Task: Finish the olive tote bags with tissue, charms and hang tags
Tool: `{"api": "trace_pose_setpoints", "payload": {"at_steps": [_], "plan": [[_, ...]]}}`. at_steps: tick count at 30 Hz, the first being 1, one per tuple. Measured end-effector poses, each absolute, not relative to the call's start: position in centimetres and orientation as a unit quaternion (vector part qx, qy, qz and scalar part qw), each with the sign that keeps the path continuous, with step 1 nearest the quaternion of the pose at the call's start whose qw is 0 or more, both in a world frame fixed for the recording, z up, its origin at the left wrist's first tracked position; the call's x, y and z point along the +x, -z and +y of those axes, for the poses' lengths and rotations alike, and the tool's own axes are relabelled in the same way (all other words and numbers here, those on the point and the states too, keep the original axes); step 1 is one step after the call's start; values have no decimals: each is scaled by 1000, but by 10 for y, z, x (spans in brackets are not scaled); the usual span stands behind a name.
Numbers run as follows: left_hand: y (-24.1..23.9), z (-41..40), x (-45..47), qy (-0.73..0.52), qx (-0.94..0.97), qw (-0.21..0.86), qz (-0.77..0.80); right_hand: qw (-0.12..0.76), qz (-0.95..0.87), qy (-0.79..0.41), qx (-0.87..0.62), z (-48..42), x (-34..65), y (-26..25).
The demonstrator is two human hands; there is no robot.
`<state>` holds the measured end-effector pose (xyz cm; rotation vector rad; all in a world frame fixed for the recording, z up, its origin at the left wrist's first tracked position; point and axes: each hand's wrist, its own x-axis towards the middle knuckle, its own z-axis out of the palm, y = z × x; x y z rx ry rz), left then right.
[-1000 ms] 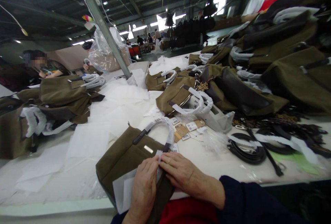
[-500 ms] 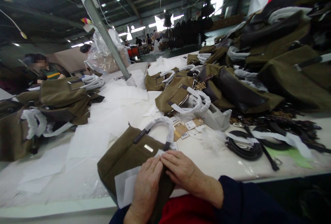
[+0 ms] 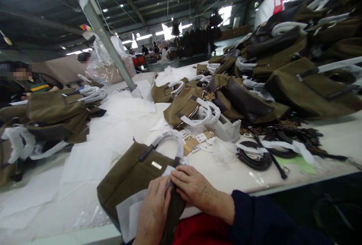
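Note:
An olive-green handbag (image 3: 127, 175) lies tilted at the table's front edge, its white-wrapped handle (image 3: 178, 143) arching away from me. My left hand (image 3: 154, 203) is closed at the bag's near side, fingers together on a sheet of thin white paper (image 3: 130, 216) that lies over the bag. My right hand (image 3: 195, 188) meets it at the bag's top edge, fingers bent and gripping there. A corner of white paper shows between the fingertips. The thumbs are mostly hidden.
Several more olive handbags (image 3: 181, 105) are heaped at the right and others (image 3: 53, 105) at the left. White paper sheets (image 3: 85, 169) cover the left middle. Tags (image 3: 190, 145) and coiled black straps (image 3: 254, 156) lie right of the bag. A slanted metal post (image 3: 104, 33) rises behind; people are beyond.
The whole scene has shifted left in view as the camera turned right. Both hands stay at the bag's top edge, with the fingertips only slightly changed.

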<state>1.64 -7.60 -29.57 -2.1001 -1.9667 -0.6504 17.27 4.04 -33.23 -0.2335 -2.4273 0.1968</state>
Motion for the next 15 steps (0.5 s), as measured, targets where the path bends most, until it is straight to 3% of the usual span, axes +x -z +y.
{"api": "trace_pose_setpoints", "payload": {"at_steps": [5,10,15], "plan": [[302,-73,11,215,-729,131,-636,329,-935,-83,-100,38,170,333],[316,-67,-13,193,-794,234,-527,305,-932,-150,-123,41,199,294],[332,-61,-35,145,-822,284,-471,420,-789,-315,-320,90,284,250]]}}
